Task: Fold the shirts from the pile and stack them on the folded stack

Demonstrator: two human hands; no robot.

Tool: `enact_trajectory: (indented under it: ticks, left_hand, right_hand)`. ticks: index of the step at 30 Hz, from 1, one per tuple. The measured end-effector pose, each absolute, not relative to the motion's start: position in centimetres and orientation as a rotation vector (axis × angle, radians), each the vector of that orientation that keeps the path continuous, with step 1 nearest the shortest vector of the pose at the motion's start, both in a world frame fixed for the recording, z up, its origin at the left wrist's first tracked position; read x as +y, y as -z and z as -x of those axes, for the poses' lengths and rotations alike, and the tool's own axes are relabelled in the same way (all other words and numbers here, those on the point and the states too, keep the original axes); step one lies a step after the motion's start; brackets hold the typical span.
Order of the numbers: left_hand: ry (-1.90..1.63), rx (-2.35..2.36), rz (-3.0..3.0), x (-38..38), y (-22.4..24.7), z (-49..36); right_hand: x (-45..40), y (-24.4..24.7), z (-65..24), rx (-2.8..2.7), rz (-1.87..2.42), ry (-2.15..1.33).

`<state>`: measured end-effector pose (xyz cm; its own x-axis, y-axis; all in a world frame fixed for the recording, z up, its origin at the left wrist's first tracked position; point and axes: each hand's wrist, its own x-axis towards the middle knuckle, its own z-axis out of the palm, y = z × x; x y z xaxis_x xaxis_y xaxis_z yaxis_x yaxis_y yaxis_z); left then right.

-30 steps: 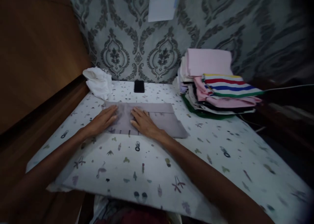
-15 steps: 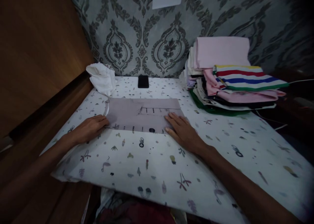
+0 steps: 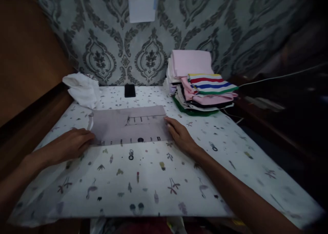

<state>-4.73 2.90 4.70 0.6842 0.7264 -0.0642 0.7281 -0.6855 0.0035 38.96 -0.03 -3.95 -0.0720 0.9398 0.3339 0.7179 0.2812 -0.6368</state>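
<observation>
A folded grey cloth (image 3: 115,126) lies flat on the table, with dark printed marks along its near edge and a line-drawn print in its right half. At its near left corner, my left hand (image 3: 75,143) has its fingers pressed together on the edge. My right hand (image 3: 180,135) holds the right edge between thumb and fingers; the fingertips are partly hidden.
The table has a white patterned cover (image 3: 143,182). A crumpled white cloth (image 3: 83,90) sits at the back left, and a black phone (image 3: 130,90) lies near the wall. Back right stands a stack of folded fabrics (image 3: 192,65). A wooden panel (image 3: 28,63) rises on the left.
My right hand has shifted from lying flat on top of the grey cloth to its right edge. My left hand stays at the left corner. The view has turned right.
</observation>
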Motion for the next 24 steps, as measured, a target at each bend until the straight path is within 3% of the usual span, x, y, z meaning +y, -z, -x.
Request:
enact_trajectory:
  ticks: [7,12,17,24]
  left_hand:
    - [-0.281,0.799,-2.957,6.0,-2.6,-4.9]
    - [-0.22,0.598,-3.023,7.4,1.1,-11.6]
    - [-0.157,0.664,-2.984,7.6,4.0,-11.8]
    - [-0.174,0.719,-2.897,6.8,3.6,-11.4]
  right_hand:
    - [0.0,3.7,-40.0,-1.428,1.451,-0.276]
    - [-1.0,3.8,-36.7,-1.92,1.328,-0.221]
    - [-0.4,3.4,-34.2,-2.291,1.468,-0.289]
    - [0.5,3.3,-36.3,-2.422,1.679,-0.214]
